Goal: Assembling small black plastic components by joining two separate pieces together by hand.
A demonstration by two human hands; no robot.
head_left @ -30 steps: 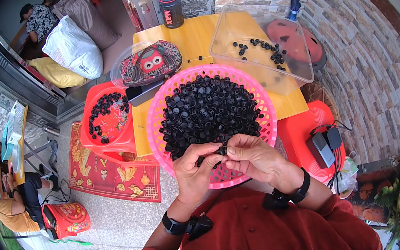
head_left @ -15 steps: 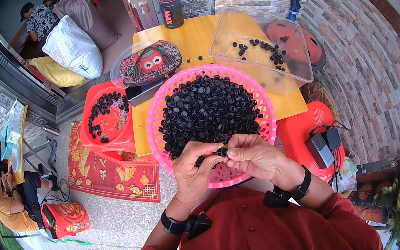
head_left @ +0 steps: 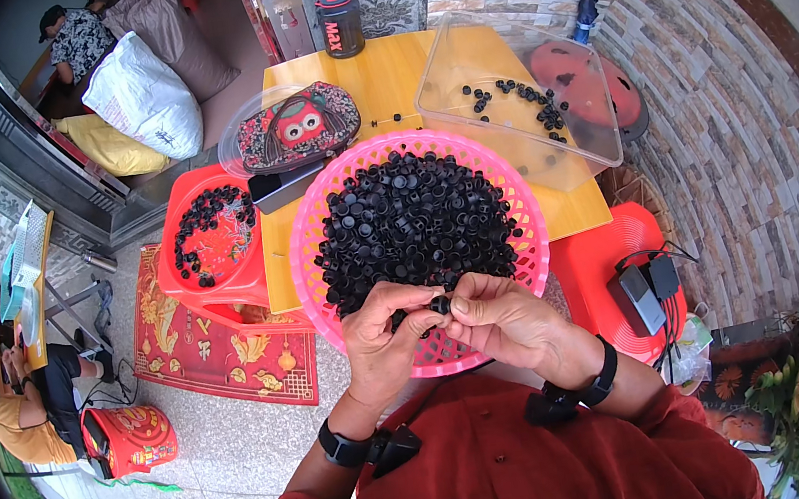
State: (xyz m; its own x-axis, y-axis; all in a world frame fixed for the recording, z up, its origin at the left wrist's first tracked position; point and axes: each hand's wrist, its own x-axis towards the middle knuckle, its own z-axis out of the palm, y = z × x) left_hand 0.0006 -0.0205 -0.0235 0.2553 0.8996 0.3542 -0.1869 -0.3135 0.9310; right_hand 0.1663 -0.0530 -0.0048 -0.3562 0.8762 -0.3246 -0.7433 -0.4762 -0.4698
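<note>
Both hands meet over the near side of a pink lattice basket (head_left: 299, 253) heaped with small black plastic caps (head_left: 411, 223). My left hand (head_left: 386, 337) pinches a small round black cap (head_left: 440, 305) between thumb and forefinger. From the other side my right hand (head_left: 509, 316) has its thumb and finger closed at the same cap; whether a second small part sits between its fingertips is hidden. Further black pieces show under my left fingers.
The basket rests on a yellow wooden table (head_left: 556, 214). A clear plastic tray (head_left: 507, 144) with several black pieces lies far right, a red basin (head_left: 216, 238) with black pieces left. A patterned pouch (head_left: 298, 127) and dark bottle (head_left: 341, 25) stand behind. A person (head_left: 26, 400) sits far left.
The hands stay together at the cap with almost no movement; the right fingers have shifted slightly. The whole view has slid a few pixels.
</note>
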